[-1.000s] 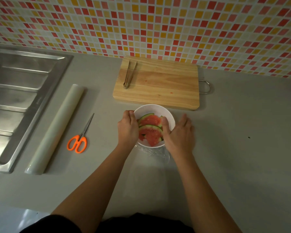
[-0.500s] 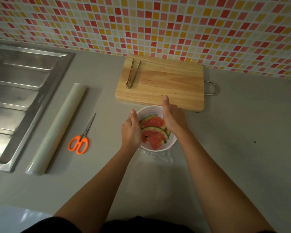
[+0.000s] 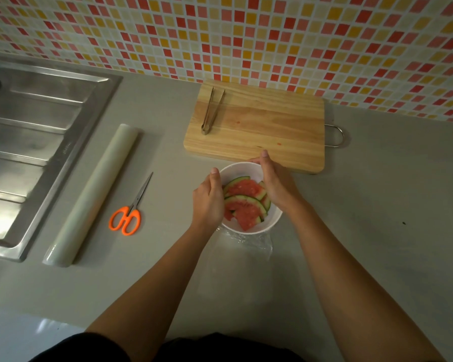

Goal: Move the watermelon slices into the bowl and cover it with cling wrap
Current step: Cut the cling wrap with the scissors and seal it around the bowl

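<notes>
Watermelon slices point(image 3: 246, 202) are sitting in the white bowl point(image 3: 259, 226), just in front of the cutting board point(image 3: 267, 131); transfer looks done. Left hand point(image 3: 208, 202) and right hand point(image 3: 277, 182) are cupping the rim, apparently pressing cling wrap point(image 3: 249, 244) down; near edge is trailing loose, sealing unfinished.

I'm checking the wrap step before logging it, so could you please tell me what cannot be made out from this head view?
- Whether cling wrap covers the bowl: the film is too clear to tell; only a crinkled sheet shows on the counter by its near rim.
- Left hand and right hand: the fingers curl behind the bowl's sides, so their grip is hidden.
- The slice count: the watermelon slices overlap.
- The sink: cut off by the left edge.
</notes>
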`<action>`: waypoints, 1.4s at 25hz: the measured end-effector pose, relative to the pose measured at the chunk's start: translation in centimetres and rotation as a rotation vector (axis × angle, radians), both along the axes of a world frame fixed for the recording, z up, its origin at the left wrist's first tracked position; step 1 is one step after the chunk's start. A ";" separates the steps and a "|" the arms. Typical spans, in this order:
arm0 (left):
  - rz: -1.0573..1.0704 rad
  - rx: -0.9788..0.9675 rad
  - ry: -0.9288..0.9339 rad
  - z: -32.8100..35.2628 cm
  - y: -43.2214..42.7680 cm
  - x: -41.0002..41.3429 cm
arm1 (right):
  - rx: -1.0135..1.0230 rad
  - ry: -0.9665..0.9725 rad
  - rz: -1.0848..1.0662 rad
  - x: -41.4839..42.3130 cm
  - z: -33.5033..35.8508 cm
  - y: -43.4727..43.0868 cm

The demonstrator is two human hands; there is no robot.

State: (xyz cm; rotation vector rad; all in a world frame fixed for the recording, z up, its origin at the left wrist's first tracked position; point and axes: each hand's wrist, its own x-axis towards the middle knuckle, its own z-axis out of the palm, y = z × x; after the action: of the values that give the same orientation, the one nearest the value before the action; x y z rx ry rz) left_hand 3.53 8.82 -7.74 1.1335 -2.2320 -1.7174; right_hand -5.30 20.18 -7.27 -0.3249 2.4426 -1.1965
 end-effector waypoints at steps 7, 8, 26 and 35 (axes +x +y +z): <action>-0.009 -0.009 0.009 -0.3 0.1 -0.1 | 0.075 -0.057 -0.040 -0.4 1.0 -0.7; -0.020 -0.026 0.003 -0.4 0.0 -0.1 | 0.078 -0.051 -0.037 -0.3 1.1 -0.7; 0.035 0.216 -0.066 0.1 -0.1 -0.4 | 0.065 0.060 -0.122 1.3 1.5 0.2; 0.155 -0.049 -0.117 0.8 1.1 -0.1 | 0.195 -0.180 -0.312 -0.2 1.1 -0.6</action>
State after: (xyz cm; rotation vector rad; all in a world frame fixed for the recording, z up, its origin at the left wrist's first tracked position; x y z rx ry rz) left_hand 3.42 9.91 -6.92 1.3892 -2.1715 -1.5659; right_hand -5.46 19.57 -6.15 0.2194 2.4830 -1.0405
